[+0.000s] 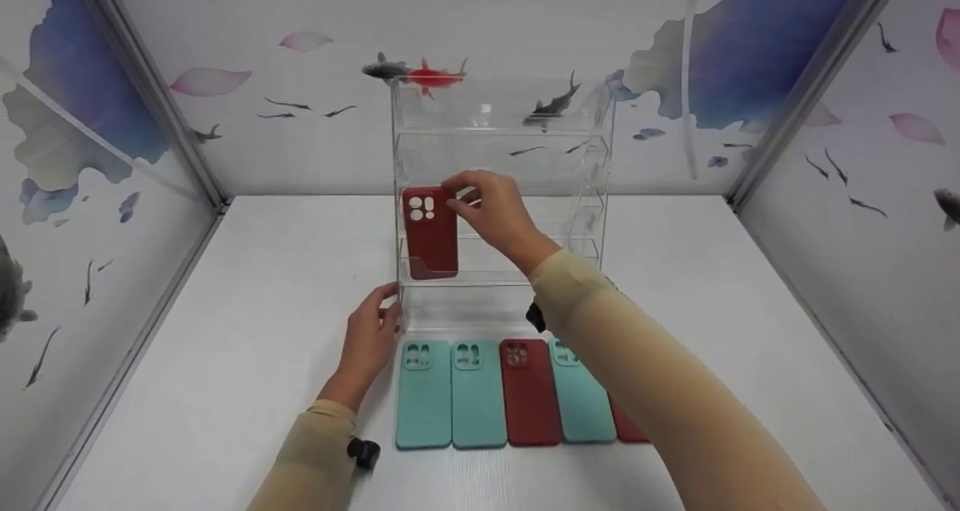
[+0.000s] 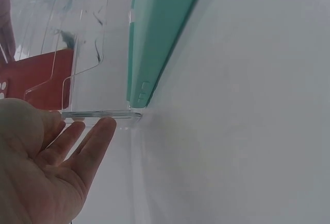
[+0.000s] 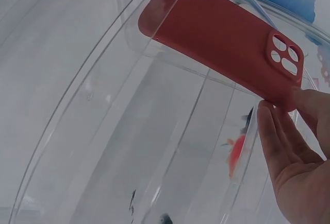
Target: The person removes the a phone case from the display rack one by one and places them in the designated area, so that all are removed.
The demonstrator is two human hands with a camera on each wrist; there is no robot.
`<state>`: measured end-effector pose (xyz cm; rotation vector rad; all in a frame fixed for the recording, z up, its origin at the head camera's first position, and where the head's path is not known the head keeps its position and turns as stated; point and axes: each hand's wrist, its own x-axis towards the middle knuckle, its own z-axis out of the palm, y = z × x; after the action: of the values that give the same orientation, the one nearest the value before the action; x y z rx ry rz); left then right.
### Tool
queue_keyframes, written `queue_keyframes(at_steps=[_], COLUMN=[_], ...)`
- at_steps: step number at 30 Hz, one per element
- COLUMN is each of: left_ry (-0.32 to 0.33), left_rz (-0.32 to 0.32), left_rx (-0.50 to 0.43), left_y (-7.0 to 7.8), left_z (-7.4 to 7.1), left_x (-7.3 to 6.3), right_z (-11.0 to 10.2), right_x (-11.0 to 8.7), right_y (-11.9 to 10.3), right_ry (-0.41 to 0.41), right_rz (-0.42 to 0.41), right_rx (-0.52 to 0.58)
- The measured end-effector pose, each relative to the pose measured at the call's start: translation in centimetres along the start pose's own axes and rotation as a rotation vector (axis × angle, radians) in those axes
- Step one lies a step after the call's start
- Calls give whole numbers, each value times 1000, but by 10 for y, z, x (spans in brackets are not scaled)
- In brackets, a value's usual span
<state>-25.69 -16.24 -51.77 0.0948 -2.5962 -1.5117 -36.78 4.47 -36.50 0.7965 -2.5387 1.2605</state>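
A red phone case (image 1: 432,241) stands nearly upright at the left end of a clear acrylic display rack (image 1: 501,278), its lower end behind the clear front lip of a tier. My right hand (image 1: 487,207) pinches the case's top right corner between thumb and fingers. The right wrist view shows the same red case (image 3: 216,44) slanting across the tier, camera cutouts nearest the fingertips. Low on the rack's left side, my left hand (image 1: 367,338) touches the side panel. In the left wrist view, the left hand's fingers (image 2: 95,149) lie extended against that clear edge.
In front of the rack lies a row of phone cases: a teal one (image 1: 424,398) at the left, another teal one (image 1: 480,402), a red one (image 1: 531,398), then teal and red ones partly under my right forearm. Printed walls (image 1: 300,151) enclose the white table (image 1: 285,271).
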Motion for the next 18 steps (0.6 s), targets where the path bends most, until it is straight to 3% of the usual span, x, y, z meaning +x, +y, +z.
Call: queue_keyframes(at_steps=[8, 18], left_ry=[9, 11], left_rz=[26, 10], left_rx=[13, 14], left_y=[-2, 0], left_z=[1, 3], left_x=[0, 2], right_z=[-3, -36], right_x=[-10, -27], right_y=[7, 10], right_ry=[96, 163], right_rz=[-58, -95], right_rx=[1, 92])
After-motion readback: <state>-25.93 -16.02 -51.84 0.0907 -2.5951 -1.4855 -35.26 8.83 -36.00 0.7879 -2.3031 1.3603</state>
